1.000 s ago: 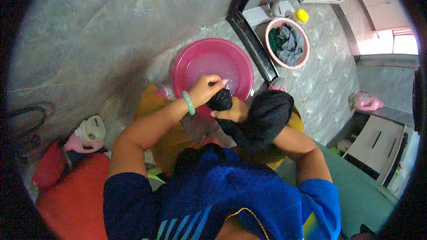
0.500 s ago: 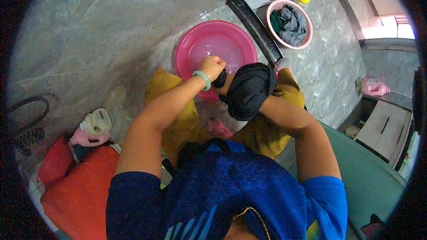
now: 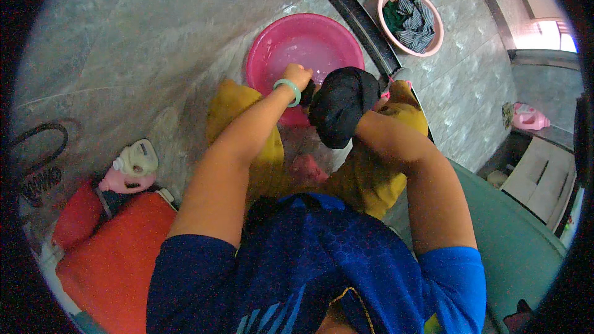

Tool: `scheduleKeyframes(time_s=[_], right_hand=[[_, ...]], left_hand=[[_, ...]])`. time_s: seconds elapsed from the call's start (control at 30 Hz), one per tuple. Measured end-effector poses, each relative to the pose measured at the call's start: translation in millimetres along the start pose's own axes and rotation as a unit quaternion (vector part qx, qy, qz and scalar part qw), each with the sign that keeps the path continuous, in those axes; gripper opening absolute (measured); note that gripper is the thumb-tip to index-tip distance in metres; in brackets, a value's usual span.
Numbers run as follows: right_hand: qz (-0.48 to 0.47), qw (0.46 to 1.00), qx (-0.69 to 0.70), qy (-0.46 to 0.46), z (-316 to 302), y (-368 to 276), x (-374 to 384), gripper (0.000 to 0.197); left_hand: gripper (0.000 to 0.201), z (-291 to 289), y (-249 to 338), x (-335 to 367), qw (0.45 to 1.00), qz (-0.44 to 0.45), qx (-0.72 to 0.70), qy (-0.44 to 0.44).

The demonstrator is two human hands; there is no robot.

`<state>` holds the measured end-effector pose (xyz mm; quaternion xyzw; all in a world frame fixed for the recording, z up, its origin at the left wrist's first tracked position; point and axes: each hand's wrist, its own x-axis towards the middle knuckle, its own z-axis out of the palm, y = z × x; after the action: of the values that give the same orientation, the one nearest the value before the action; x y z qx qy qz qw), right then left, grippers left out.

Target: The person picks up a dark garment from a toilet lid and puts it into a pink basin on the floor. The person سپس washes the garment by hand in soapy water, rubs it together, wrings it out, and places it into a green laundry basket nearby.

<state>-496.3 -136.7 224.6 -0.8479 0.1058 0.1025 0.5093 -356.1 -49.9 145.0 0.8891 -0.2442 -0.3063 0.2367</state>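
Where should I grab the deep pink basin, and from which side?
Probably take the basin by its rim at left and right together, coming in from both sides. The round rim shows clearly there, while the left hand and black cloth hide parts of the near edge. It seems to hold water, so a level, two-sided grip looks safer.

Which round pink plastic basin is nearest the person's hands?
The larger, deep-pink round plastic basin, holding water; the pale-pink round plastic basin, holding striped grey cloth, stands farther away.

Blk cloth (image 3: pixel 344 110) now prob. covers R hand.
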Motion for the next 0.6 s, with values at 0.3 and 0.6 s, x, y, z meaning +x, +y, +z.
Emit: scheduleKeyframes(time_s=[0.3,0.6], right_hand=[[0.011,0.999,-0.039,-0.002,-2,10,6,0.025],[-0.017,0.991,-0.135,-0.015,0,2,36,0.024]], left_hand=[[0.036,10,-19,19,0.991,-0.039,0.112,-0.056],[0.038,-6,-66,10,0.993,-0.069,0.098,-0.003]])
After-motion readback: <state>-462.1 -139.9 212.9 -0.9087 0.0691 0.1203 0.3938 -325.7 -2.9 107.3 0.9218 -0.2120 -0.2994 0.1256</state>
